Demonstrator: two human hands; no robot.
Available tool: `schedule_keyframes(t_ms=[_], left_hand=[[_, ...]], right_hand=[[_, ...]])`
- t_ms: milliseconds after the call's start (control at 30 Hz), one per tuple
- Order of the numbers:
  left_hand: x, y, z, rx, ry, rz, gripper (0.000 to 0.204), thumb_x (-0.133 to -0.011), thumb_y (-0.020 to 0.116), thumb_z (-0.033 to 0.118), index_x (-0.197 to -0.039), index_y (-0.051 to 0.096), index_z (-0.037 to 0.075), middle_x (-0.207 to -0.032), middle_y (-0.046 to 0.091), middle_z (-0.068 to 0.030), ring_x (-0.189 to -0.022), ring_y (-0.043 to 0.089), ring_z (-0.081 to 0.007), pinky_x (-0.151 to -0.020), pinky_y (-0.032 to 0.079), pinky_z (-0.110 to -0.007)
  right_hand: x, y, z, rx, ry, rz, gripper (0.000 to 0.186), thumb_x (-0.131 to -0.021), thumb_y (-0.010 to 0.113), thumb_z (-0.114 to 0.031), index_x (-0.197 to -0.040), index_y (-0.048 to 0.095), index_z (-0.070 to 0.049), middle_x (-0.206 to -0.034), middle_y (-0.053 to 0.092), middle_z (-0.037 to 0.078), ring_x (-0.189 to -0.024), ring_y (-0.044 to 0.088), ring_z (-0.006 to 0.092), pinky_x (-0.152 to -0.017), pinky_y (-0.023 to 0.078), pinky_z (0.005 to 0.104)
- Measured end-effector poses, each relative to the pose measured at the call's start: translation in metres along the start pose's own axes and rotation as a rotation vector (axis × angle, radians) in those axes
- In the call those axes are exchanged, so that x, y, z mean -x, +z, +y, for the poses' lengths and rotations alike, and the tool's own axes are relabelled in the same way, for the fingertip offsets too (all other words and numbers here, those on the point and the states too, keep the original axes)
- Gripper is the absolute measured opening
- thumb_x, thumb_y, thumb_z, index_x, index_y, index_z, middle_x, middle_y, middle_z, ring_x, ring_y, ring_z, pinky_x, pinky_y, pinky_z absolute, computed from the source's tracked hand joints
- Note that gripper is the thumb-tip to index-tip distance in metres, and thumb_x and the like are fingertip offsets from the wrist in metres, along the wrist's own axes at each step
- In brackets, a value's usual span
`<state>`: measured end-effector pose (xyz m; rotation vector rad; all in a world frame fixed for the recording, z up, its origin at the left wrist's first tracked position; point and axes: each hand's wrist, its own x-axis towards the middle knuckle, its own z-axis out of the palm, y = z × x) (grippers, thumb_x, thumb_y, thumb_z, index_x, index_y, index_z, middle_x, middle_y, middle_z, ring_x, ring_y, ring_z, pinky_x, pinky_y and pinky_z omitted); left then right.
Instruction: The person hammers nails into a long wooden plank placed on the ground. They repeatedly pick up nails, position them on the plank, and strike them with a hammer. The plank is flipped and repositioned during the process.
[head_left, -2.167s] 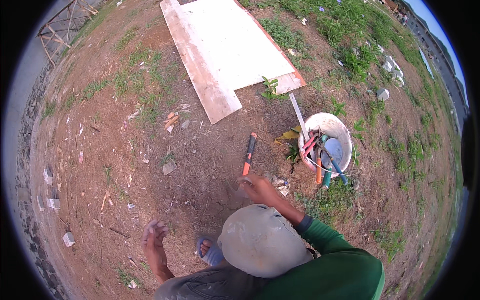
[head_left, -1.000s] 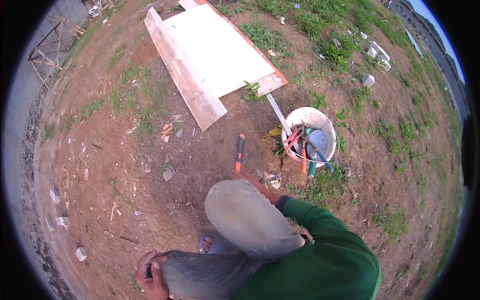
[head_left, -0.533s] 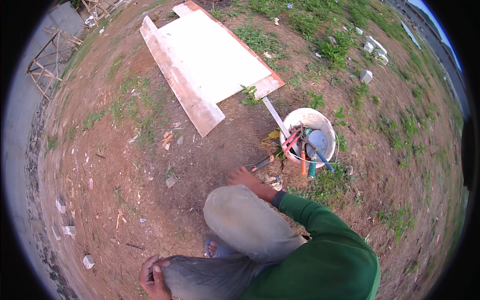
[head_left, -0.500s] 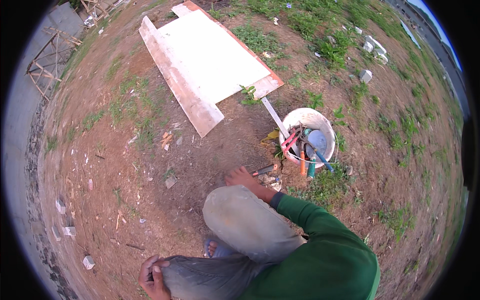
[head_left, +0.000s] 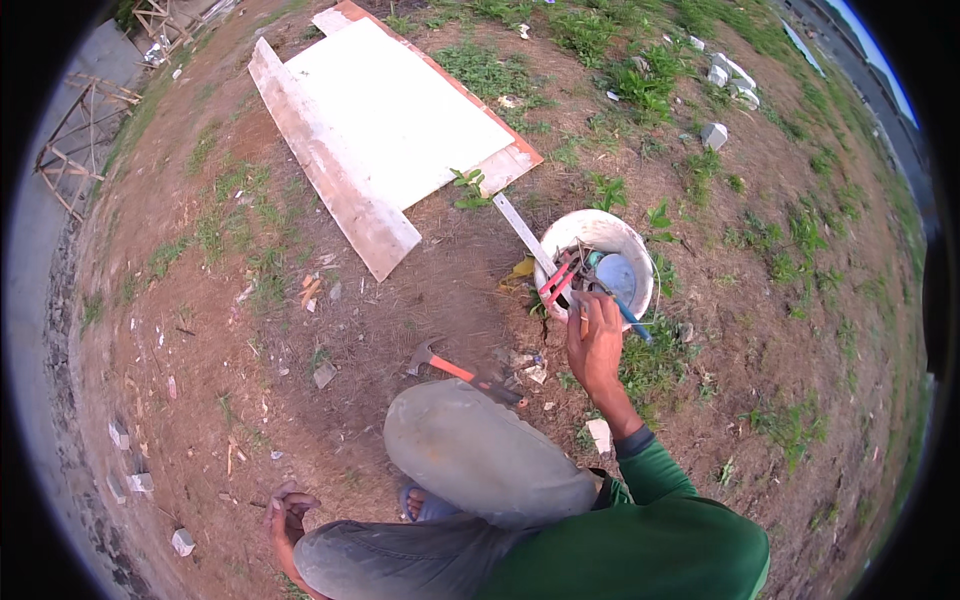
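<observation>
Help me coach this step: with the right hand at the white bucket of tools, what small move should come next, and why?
Probably lift the right hand straight up: its fingers seem closed on a thin tool at the white bucket's rim, among other handles, so pulling sideways could snag. The hammer lies on the dirt nearby.
</observation>
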<state>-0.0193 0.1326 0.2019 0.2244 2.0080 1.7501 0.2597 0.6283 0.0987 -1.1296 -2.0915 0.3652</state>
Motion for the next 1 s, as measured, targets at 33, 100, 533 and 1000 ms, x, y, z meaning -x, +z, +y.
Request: schedule_keyframes(t_ms=[33,100,533,1000], left_hand=[[-0.024,0.006,-0.023,-0.067,-0.058,0.0,0.052,-0.107,0.064,0.045,-0.128,0.068,-0.002,-0.096,0.075,-0.011,-0.091,0.071,-0.0216,-0.091,0.055,-0.038],[-0.07,0.037,-0.074,-0.211,-0.154,-0.077,0.036,-0.105,0.07,0.033,-0.12,0.071,0.0,-0.094,0.076,-0.0094,-0.091,0.071,-0.0189,-0.09,0.055,-0.033],[-0.103,0.285,-0.242,-1.143,0.996,-0.689,0.047,-0.103,0.054,0.027,-0.147,0.06,0.013,-0.158,0.054,-0.0092,-0.156,0.042,-0.0289,-0.131,0.025,-0.06],[-0.161,0.239,-0.146,-0.288,0.583,-0.354,0.038,-0.108,0.06,0.038,-0.125,0.054,0.005,-0.121,0.058,-0.0198,-0.112,0.064,-0.0429,-0.093,0.051,-0.054]], right_hand=[[-0.008,-0.014,0.015,0.14,0.065,0.093,0.034,-0.094,0.071,-0.005,-0.128,0.066,-0.004,-0.115,0.067,0.017,-0.109,0.065,0.0397,-0.096,0.051,0.05],[-0.015,-0.037,0.044,0.401,0.19,0.152,0.042,-0.095,0.071,-0.01,-0.135,0.06,-0.002,-0.117,0.067,0.02,-0.109,0.066,0.0425,-0.097,0.051,0.0517],[-0.078,-0.032,0.094,-0.185,0.349,-0.003,0.046,-0.11,0.051,-0.019,-0.147,0.053,0.008,-0.109,0.072,0.023,-0.088,0.073,0.0288,-0.078,0.059,0.0418],[-0.215,0.076,0.208,-0.517,0.76,-0.034,0.061,-0.105,0.05,-0.023,-0.162,0.045,0.0,-0.134,0.07,0.026,-0.113,0.071,0.0343,-0.092,0.058,0.0483]])
